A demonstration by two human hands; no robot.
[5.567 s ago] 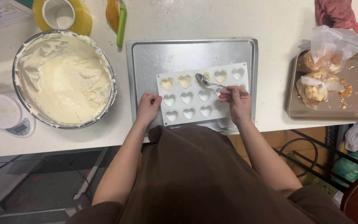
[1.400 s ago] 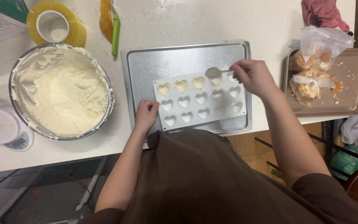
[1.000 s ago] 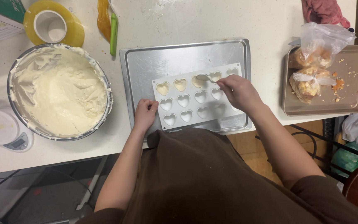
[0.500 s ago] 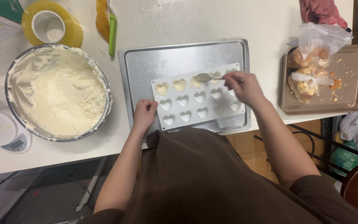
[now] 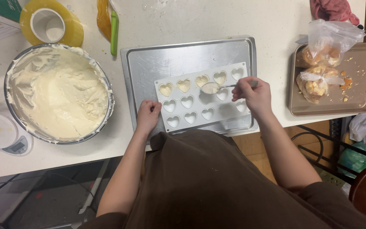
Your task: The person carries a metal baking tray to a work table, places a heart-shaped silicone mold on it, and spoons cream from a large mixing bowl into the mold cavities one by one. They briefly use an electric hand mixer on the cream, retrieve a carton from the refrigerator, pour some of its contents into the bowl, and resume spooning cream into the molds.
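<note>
Pale and lightly dusted, the counter (image 5: pixel 200 17) carries a silver baking sheet (image 5: pixel 145 68) at its near edge, and on that sheet lies a white mould (image 5: pixel 193 111) with three rows of heart-shaped hollows. Four hollows in the far row hold cream-coloured filling; the fifth hollow there and the two nearer rows look unfilled. At the mould's left edge, the left hand (image 5: pixel 148 116) rests with fingers curled loosely against the rim, pressing on it rather than closing around anything. From the other side, the right hand (image 5: pixel 253 94) has its grip closed on the handle of a spoon (image 5: pixel 210 87), whose bowl carries a lump of the same filling and hovers over the mould between the far and middle rows, near the centre. To the left of the sheet stands a large metal bowl (image 5: pixel 106 91) heaped with pale cream, and beside it, at the counter's left edge, sits a small kitchen scale (image 5: pixel 5 135). Farther back are a yellow roll of tape (image 5: pixel 75 32) and a green-handled spatula (image 5: pixel 114 32). On the right, a tan tray (image 5: pixel 363 85) holds clear plastic bags (image 5: pixel 323 55) of orange-brown pieces with crumbs scattered around them.
</note>
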